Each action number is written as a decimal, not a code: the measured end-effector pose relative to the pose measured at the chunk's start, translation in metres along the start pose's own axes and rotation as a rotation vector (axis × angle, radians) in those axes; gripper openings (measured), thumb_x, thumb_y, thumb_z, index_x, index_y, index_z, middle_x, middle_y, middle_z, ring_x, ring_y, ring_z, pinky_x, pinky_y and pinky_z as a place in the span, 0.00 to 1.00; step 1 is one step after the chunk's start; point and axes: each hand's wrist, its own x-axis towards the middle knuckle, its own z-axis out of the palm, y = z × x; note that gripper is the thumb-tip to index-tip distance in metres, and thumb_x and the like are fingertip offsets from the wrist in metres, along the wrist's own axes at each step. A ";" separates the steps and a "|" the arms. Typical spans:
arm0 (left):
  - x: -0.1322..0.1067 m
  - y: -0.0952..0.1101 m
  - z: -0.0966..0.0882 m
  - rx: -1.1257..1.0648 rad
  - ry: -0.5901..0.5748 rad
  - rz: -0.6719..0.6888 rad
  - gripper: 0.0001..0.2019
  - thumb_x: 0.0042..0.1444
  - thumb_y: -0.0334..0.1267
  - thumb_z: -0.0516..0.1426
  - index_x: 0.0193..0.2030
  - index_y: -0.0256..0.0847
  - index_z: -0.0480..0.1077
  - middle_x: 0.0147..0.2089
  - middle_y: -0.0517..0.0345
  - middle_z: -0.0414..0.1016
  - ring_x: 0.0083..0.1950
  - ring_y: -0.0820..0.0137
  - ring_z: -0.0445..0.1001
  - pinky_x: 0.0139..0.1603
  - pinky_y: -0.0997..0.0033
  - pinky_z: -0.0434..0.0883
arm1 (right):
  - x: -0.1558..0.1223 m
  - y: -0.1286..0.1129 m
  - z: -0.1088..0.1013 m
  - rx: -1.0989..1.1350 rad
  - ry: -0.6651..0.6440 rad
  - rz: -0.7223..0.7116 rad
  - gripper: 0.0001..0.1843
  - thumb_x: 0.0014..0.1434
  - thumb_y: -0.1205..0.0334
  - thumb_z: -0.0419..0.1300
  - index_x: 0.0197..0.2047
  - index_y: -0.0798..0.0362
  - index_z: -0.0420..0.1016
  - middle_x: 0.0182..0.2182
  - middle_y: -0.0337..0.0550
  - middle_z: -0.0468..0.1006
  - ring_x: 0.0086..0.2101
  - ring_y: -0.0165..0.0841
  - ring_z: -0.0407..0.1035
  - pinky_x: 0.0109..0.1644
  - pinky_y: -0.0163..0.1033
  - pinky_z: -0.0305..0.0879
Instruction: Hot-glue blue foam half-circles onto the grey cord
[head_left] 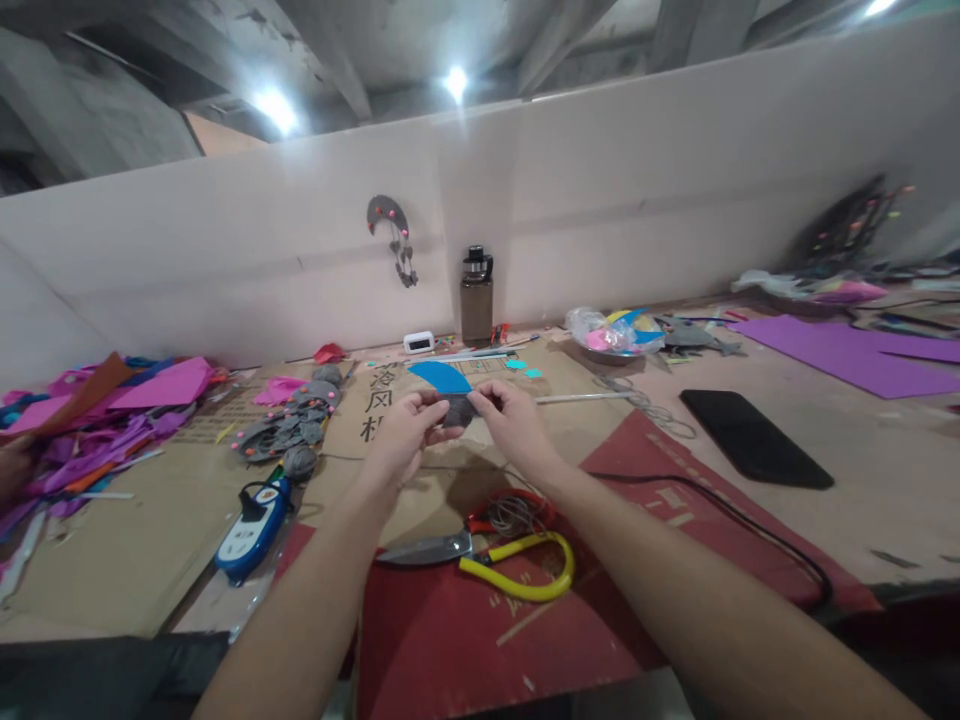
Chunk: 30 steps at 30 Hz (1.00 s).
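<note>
Both of my hands meet over the middle of the table, around a curved blue craft sheet piece [439,377]. A dark grey part [459,410] that looks like wound yarn sits at its lower end. My left hand [405,432] is closed on that end from the left, thumb and fingers pinching. My right hand [517,420] pinches the right edge near the grey part. Grey yarn trails across the cardboard [420,505] below. Large scissors [517,590] with yellow and red handles lie beneath my hands, with loose grey string [514,515] on the red handle.
At left are a blue-and-white power strip [255,530], grey yarn pieces [289,425] and bright scraps [165,385]. Another person's hand [13,468] shows at the left edge. A bottle [477,300] stands behind. Rightward lie a filled bowl [615,340], a black phone [754,437] and purple sheets [847,355].
</note>
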 end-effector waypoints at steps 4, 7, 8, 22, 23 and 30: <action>0.004 -0.005 0.001 -0.113 0.051 0.021 0.07 0.46 0.29 0.61 0.30 0.33 0.64 0.33 0.54 0.73 0.35 0.71 0.75 0.35 0.71 0.76 | -0.001 -0.002 0.001 -0.012 -0.012 -0.005 0.13 0.56 0.54 0.52 0.26 0.53 0.68 0.25 0.38 0.69 0.29 0.30 0.61 0.35 0.37 0.56; 0.006 -0.008 0.001 -0.119 0.060 0.024 0.08 0.46 0.27 0.60 0.32 0.32 0.65 0.34 0.53 0.74 0.34 0.72 0.75 0.35 0.73 0.76 | -0.001 -0.003 0.000 -0.013 -0.013 0.003 0.13 0.56 0.54 0.52 0.26 0.53 0.67 0.24 0.38 0.68 0.28 0.30 0.61 0.35 0.37 0.56; 0.006 -0.008 0.000 -0.125 0.057 0.027 0.08 0.45 0.27 0.61 0.32 0.33 0.65 0.33 0.53 0.74 0.34 0.72 0.75 0.35 0.73 0.76 | -0.001 -0.003 -0.001 -0.008 -0.011 0.006 0.13 0.56 0.54 0.52 0.26 0.53 0.67 0.24 0.38 0.68 0.28 0.30 0.60 0.35 0.37 0.56; 0.005 -0.010 0.001 -0.117 0.041 0.055 0.11 0.43 0.32 0.63 0.33 0.33 0.68 0.35 0.54 0.74 0.36 0.71 0.75 0.39 0.66 0.76 | 0.000 -0.005 -0.001 0.008 -0.017 0.000 0.12 0.55 0.55 0.53 0.25 0.53 0.67 0.24 0.39 0.69 0.29 0.31 0.61 0.35 0.37 0.57; 0.006 -0.010 0.000 -0.113 0.036 0.058 0.11 0.43 0.32 0.63 0.34 0.33 0.68 0.36 0.54 0.74 0.36 0.71 0.75 0.40 0.66 0.76 | 0.000 -0.005 -0.001 0.005 -0.016 -0.002 0.12 0.55 0.55 0.53 0.25 0.53 0.67 0.24 0.39 0.68 0.29 0.31 0.61 0.35 0.37 0.56; 0.006 -0.009 -0.001 -0.061 0.124 0.084 0.10 0.44 0.34 0.63 0.32 0.32 0.69 0.33 0.52 0.74 0.34 0.71 0.75 0.39 0.67 0.75 | -0.001 -0.009 -0.001 -0.002 -0.039 0.008 0.11 0.55 0.56 0.54 0.28 0.53 0.70 0.27 0.41 0.71 0.30 0.31 0.62 0.36 0.37 0.57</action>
